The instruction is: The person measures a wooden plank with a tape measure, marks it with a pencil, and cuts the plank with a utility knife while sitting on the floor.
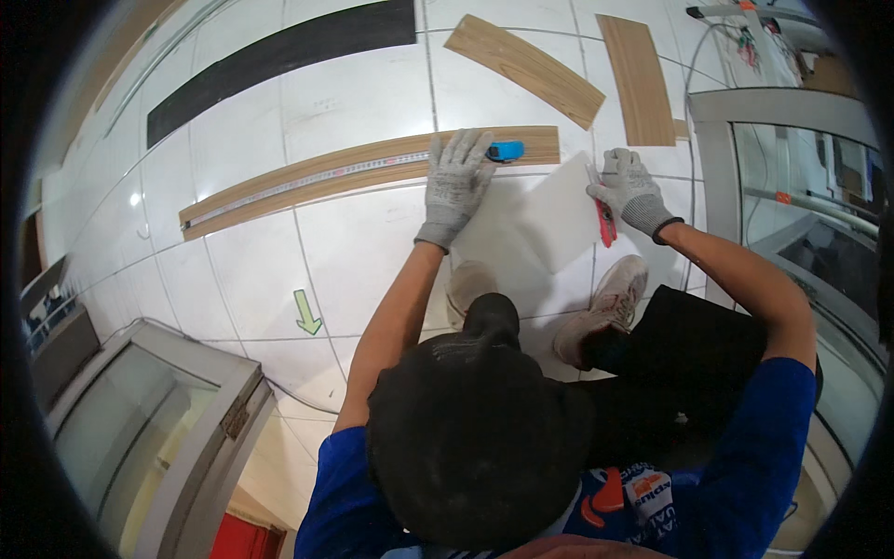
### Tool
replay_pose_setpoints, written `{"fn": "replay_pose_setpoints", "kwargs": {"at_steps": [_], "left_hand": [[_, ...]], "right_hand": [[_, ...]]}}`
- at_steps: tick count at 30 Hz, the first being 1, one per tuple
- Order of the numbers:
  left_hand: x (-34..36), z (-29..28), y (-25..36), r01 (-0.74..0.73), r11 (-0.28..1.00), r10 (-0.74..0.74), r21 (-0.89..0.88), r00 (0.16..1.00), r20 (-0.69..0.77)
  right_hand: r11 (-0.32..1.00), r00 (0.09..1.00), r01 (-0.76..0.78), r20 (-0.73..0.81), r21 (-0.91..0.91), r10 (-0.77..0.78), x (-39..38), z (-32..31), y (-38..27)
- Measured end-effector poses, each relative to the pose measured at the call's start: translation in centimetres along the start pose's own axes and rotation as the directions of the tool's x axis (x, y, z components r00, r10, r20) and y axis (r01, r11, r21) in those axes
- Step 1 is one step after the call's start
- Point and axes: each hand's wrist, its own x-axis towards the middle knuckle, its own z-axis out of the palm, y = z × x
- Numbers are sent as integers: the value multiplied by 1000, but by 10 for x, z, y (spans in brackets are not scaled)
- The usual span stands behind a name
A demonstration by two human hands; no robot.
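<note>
A long wood-look plank [372, 177] lies across the tiled floor, with an extended tape measure strip [307, 179] along it. The blue tape measure case [506, 151] rests near the plank's right end. My left hand [456, 182], in a grey knitted glove, is spread flat over the plank and tape strip, just left of the case. To the right of the plank, my gloved right hand [631, 191] is low over the floor, its thumb over a red utility knife [606, 225]. The knife's handle points toward me; its upper part is partly hidden by the thumb.
Two shorter wood-look planks [531, 70] [641, 84] and a dark strip [289, 65] lie farther off. Glass-panelled metal frames [787, 104] [200, 363] stand at both sides. A green arrow sticker [306, 313] is on the floor. My shoes [610, 303] are near the knife.
</note>
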Motion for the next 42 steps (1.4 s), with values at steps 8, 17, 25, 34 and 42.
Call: {"fn": "replay_pose_setpoints", "kwargs": {"at_steps": [8,17,25,34,42], "left_hand": [[2,-1,4,-16,999,16,45,1000,0],[0,3,3,-20,1000,20,21,1000,-19],[-1,-14,-6,-3,1000,3,-11,1000,9],[-11,-123,-123,-21,972,-13,233,989,146],[51,-110,-125,-444,890,296,104,735,610]], "right_hand": [[847,940,-305,281,436,194,-17,-4,2],[868,979,50,-197,494,55,36,-32,-33],[839,944,328,-111,434,-311,94,-64,-113],[887,941,334,-60,317,-333,101,-53,-117],[843,963,247,-22,477,-270,98,-50,-110]]}}
